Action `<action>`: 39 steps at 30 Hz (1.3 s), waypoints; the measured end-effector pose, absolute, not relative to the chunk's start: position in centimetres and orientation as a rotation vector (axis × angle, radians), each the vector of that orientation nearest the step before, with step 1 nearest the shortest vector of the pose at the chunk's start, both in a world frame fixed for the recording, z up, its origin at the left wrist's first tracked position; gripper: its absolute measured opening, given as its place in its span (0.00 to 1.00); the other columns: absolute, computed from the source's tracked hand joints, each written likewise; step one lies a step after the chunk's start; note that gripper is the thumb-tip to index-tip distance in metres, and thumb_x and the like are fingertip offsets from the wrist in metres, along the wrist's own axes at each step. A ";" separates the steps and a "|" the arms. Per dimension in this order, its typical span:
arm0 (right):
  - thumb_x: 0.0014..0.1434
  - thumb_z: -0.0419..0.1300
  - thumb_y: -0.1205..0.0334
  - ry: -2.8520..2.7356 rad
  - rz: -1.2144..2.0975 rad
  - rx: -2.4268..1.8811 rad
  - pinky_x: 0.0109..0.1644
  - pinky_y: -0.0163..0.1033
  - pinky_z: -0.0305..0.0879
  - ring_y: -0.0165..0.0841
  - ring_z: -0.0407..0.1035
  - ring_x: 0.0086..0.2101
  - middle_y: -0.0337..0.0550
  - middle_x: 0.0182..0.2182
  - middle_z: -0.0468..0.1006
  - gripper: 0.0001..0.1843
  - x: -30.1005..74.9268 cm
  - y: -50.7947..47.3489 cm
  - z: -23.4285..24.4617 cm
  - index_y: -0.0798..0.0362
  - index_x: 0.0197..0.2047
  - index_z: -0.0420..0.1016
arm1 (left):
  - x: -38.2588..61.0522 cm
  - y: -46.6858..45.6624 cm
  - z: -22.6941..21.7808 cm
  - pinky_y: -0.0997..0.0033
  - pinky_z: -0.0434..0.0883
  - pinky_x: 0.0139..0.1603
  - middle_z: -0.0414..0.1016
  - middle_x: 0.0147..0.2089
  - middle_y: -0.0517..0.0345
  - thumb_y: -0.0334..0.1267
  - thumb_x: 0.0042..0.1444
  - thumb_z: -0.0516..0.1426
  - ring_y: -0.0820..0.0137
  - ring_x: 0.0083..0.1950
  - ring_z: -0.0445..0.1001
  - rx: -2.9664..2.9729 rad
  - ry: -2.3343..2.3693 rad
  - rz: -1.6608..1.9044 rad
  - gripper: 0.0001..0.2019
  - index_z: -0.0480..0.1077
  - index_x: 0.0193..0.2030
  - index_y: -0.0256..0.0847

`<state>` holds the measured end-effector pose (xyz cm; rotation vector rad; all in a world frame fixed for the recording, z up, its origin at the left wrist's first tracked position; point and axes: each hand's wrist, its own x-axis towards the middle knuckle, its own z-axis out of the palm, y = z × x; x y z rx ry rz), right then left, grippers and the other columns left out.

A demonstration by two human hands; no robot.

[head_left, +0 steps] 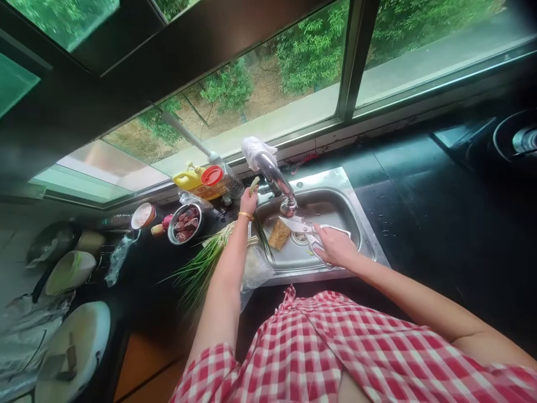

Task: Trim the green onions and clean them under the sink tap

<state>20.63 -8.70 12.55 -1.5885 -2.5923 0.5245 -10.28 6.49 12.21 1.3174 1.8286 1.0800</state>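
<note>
Looks like trimming. Left hand (248,202) grips a scallion (254,185), pale end above the fist, leaves hanging below. Right hand (335,244) grips scissors (297,225) over the sink (342,208), blades apart from the stalk. Cutting calls for bringing them together.

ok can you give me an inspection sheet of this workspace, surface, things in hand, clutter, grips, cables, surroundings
Surface: dark counter, with water drops beside the steel sink.
Things in hand: pale stalk with long green leaves; scissors over the sink.
Clutter: bundle of green stalks, metal bowl of dark reddish pieces, yellow jug, red-lidded container; brown block inside the sink.
Grips: left grip closed around the pale stalk; right grip on the scissors' handles.
Cables: nothing seen.
Surroundings: window with greenery outside; white cloth on the faucet.
</note>
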 end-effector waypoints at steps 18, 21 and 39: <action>0.60 0.54 0.52 -2.621 0.512 -1.639 0.43 0.41 0.62 0.43 0.70 0.43 0.54 0.44 0.73 0.33 20.1 -9.5 14.1 0.58 0.64 0.55 | -8.0 -0.3 12.3 0.81 0.60 0.19 0.74 0.47 0.53 0.35 0.53 0.54 0.81 0.25 0.64 0.936 1.740 1.287 0.09 0.69 0.42 0.38; 0.59 0.55 0.53 -2.659 0.533 -1.627 0.42 0.42 0.62 0.43 0.70 0.42 0.55 0.44 0.73 0.33 19.8 -9.7 14.2 0.58 0.65 0.56 | -7.5 -5.0 11.9 0.81 0.62 0.20 0.71 0.56 0.51 0.36 0.53 0.54 0.82 0.26 0.64 0.915 1.704 1.349 0.08 0.68 0.40 0.39; 0.64 0.38 0.41 -0.663 2.434 -0.969 0.24 0.32 0.57 0.28 0.56 0.23 0.42 0.30 0.67 0.25 19.7 -9.0 15.1 0.51 0.35 0.65 | -5.9 -12.9 11.1 0.80 0.66 0.26 0.73 0.51 0.50 0.41 0.54 0.55 0.81 0.28 0.67 0.791 1.756 1.490 0.09 0.66 0.38 0.39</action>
